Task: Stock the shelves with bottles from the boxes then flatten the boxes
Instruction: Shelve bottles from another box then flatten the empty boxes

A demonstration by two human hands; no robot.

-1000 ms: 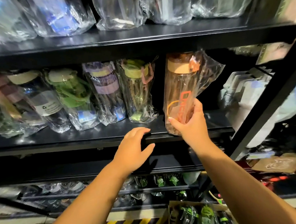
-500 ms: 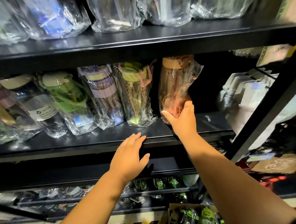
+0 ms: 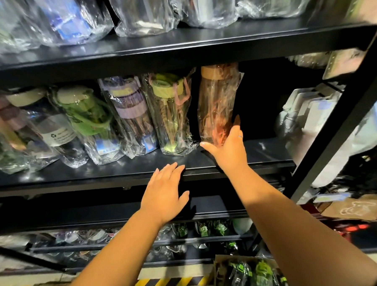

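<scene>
R hand point(image 3: 227, 150) is up at the orange bottle point(image 3: 217, 102), which is wrapped in clear plastic and stands upright on the mid shelf point(image 3: 97, 172), at the right end of the row. Fingers point(image 3: 236, 129) are straight and spread, thumb out to the left. Palm and fingers lie against the bottle's lower part w/o curling round it.

L hand point(image 3: 164, 194) is flat, fingers straight and close together, tips on the mid shelf's front edge, holding nothing.

Just left of the orange bottle is a green-lid bottle point(image 3: 171, 113); can't tell if their wraps touch. Next left is a purple bottle point(image 3: 129, 111), then more wrapped bottles, leaning. The top shelf point(image 3: 178, 49) carries more wrapped bottles.

At the bottom of the view, an open box point(image 3: 219, 263) w/ green-and-black bottles inside sits near yellow/black tape point(image 3: 168, 282).
</scene>
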